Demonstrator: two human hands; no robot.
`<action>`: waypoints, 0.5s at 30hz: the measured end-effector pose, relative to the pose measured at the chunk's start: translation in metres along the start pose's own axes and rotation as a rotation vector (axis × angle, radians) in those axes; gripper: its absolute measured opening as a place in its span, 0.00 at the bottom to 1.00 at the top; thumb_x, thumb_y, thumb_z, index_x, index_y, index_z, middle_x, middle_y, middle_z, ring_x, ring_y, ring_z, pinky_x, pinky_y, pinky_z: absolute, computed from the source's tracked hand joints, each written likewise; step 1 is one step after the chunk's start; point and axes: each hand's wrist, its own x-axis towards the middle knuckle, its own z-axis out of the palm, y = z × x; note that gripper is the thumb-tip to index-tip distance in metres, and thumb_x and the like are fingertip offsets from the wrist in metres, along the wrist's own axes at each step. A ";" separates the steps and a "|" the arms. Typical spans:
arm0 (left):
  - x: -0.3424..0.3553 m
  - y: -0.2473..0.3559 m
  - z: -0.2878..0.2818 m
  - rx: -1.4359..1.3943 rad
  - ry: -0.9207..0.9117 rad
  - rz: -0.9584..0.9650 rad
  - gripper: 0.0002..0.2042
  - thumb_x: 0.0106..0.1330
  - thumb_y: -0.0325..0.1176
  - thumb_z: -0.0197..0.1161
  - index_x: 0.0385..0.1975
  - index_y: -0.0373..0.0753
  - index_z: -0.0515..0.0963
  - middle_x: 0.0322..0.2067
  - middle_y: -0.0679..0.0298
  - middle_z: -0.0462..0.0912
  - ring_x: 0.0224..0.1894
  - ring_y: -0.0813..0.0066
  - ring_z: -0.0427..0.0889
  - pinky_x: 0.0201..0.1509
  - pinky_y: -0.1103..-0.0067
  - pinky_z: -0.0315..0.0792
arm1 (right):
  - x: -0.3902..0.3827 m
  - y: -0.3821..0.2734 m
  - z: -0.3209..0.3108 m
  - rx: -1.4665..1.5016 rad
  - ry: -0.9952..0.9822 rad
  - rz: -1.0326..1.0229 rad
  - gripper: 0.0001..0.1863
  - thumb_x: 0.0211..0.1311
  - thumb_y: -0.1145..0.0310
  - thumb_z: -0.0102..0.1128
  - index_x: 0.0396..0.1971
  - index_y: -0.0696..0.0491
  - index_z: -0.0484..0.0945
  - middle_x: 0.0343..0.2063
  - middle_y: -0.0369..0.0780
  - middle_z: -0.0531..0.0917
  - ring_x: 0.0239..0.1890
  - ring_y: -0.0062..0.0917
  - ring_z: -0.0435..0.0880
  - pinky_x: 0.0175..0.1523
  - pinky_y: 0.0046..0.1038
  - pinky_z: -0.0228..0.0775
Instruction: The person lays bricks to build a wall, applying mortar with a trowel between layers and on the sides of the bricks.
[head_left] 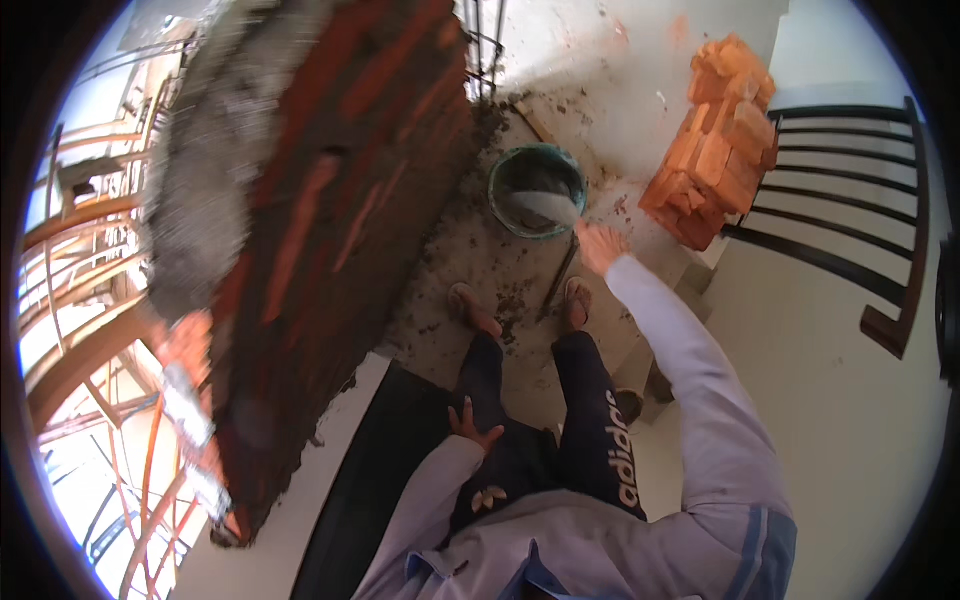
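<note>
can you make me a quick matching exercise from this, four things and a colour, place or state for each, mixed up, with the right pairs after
Things
1. bucket
2. stack of bricks
3. left hand
4. right hand

Descriptions
A. open, at the dark trousers
B. holding a blurred grey tool
C. round, with a greenish rim
D. orange, near the dark railing

Right pairs: 1-C, 2-D, 3-A, 4-B

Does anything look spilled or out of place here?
Yes: dark crumbs litter the floor between the person's feet and near the bucket. They look spilled, perhaps mortar, lying scattered outside the bucket, where the right hand holds what looks like a trowel.
</note>
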 end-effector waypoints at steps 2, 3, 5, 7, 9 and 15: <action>0.015 -0.001 0.011 -0.023 0.037 -0.048 0.51 0.53 0.65 0.66 0.74 0.53 0.49 0.75 0.52 0.38 0.74 0.45 0.48 0.75 0.60 0.49 | 0.047 0.011 0.049 -0.104 -0.097 0.099 0.10 0.66 0.72 0.47 0.43 0.58 0.71 0.35 0.52 0.83 0.37 0.45 0.85 0.38 0.44 0.76; 0.026 -0.005 0.024 0.095 0.081 -0.042 0.47 0.56 0.61 0.66 0.73 0.53 0.52 0.74 0.54 0.41 0.73 0.48 0.50 0.75 0.61 0.49 | 0.074 0.018 0.061 -0.151 -0.108 0.147 0.10 0.67 0.72 0.45 0.43 0.58 0.73 0.36 0.51 0.85 0.39 0.41 0.86 0.39 0.42 0.77; 0.050 -0.007 0.044 0.232 0.112 -0.015 0.43 0.58 0.58 0.65 0.72 0.52 0.55 0.74 0.57 0.43 0.73 0.50 0.52 0.75 0.62 0.50 | 0.113 0.062 0.100 -0.354 -0.188 0.197 0.12 0.66 0.72 0.48 0.46 0.56 0.75 0.38 0.46 0.86 0.42 0.36 0.87 0.43 0.39 0.79; 0.057 -0.011 0.049 0.217 0.146 0.048 0.37 0.61 0.54 0.63 0.70 0.52 0.61 0.74 0.61 0.49 0.73 0.55 0.53 0.75 0.63 0.51 | 0.143 0.063 0.118 -0.313 -0.216 0.295 0.13 0.66 0.72 0.49 0.48 0.56 0.76 0.39 0.45 0.86 0.44 0.34 0.87 0.45 0.38 0.79; 0.053 0.003 0.039 0.240 0.093 -0.024 0.37 0.61 0.54 0.63 0.70 0.53 0.61 0.73 0.62 0.50 0.74 0.57 0.51 0.75 0.62 0.50 | 0.160 0.042 0.124 -0.244 -0.280 0.352 0.15 0.63 0.73 0.53 0.48 0.56 0.80 0.43 0.49 0.85 0.48 0.37 0.86 0.47 0.36 0.80; 0.056 0.025 0.024 0.235 -0.040 -0.144 0.35 0.61 0.54 0.63 0.69 0.53 0.63 0.73 0.67 0.52 0.75 0.63 0.47 0.76 0.60 0.46 | 0.161 0.045 0.180 0.331 -0.376 0.320 0.13 0.56 0.70 0.59 0.36 0.63 0.83 0.40 0.57 0.83 0.47 0.50 0.83 0.51 0.40 0.77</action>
